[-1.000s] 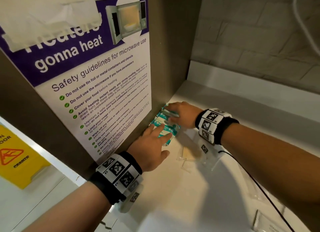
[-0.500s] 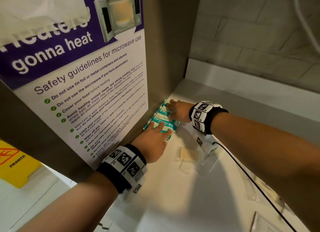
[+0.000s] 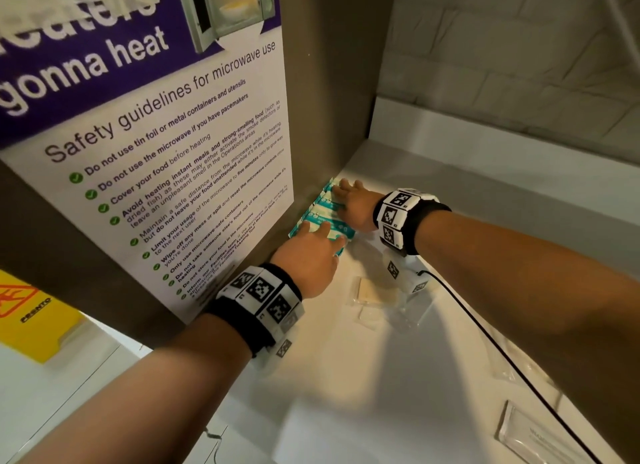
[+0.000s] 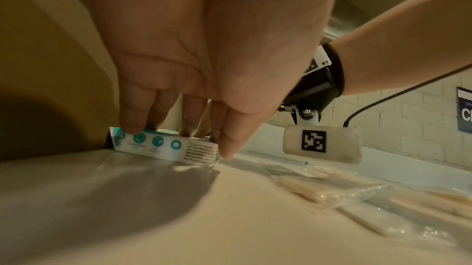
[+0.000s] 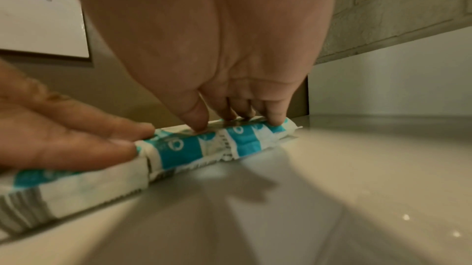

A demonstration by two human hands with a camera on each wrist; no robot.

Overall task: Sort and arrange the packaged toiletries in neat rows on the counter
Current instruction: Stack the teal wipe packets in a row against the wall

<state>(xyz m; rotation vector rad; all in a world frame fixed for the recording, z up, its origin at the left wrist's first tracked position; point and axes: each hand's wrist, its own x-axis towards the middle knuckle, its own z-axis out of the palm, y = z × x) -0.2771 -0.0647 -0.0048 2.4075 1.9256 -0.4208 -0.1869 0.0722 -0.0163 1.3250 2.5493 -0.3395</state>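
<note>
Several teal-and-white packets (image 3: pixel 323 211) lie side by side in a row on the white counter (image 3: pixel 346 377), pushed against the brown side panel. My left hand (image 3: pixel 311 252) lies flat on the near packets (image 4: pixel 163 146), fingers straight and pressing down. My right hand (image 3: pixel 353 203) presses straight fingers on the far packets (image 5: pixel 242 138) of the same row. In the right wrist view my left hand's fingers (image 5: pixel 76 138) rest on the nearer packets. Neither hand grips anything.
Clear-wrapped beige items (image 3: pixel 375 295) lie on the counter just behind my hands, seen also as clear wrappers (image 4: pixel 357 194). Another clear packet (image 3: pixel 533 436) sits at the near right. A microwave safety poster (image 3: pixel 173 158) hangs on the side panel; a tiled wall (image 3: pixel 502 65) stands behind.
Both hands have slid a little further toward the side panel, pressing the packets into a straighter row. My view has moved closer.
</note>
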